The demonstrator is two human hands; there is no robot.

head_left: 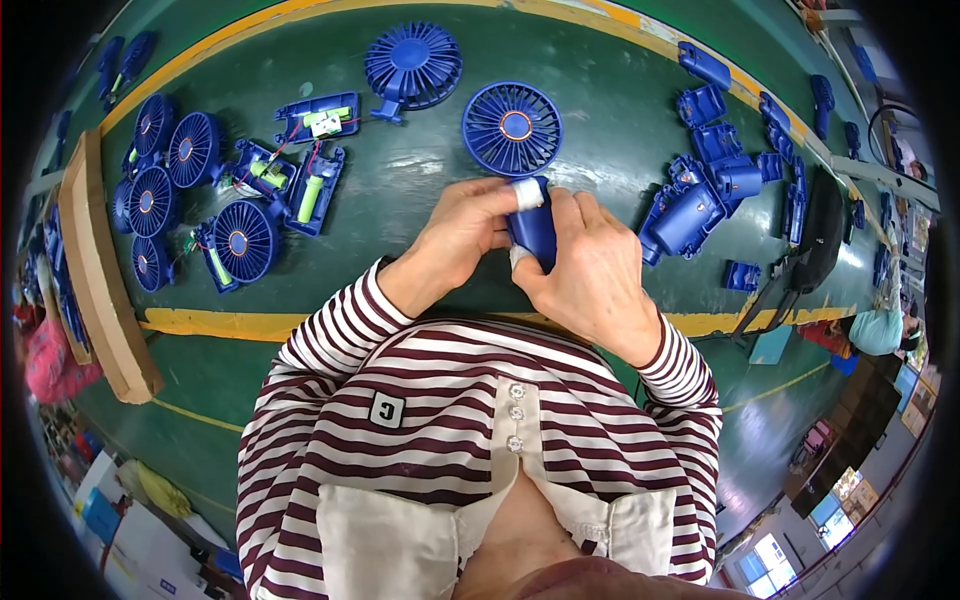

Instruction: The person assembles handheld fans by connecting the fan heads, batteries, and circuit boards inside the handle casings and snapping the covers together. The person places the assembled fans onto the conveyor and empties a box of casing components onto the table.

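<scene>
Both my hands grip a blue handheld fan (pixel 533 225) by its handle, its round caged head pointing away from me over the green table. My left hand (pixel 455 232) closes on the handle from the left, with white tape round the thumb. From the right, my right hand (pixel 592 265) wraps the handle, its fingers near the top and its taped thumb low on it. Another blue fan head (pixel 413 66) lies just beyond, to the left. Open handle shells with green batteries (pixel 312 195) and wires lie left of my hands.
Several blue fans (pixel 150 200) cluster at the left beside a cardboard strip (pixel 95 270). On the right lies a pile of blue handle shells (pixel 685 215), with a black bag (pixel 822 235) past it. A yellow band (pixel 230 324) edges the green table.
</scene>
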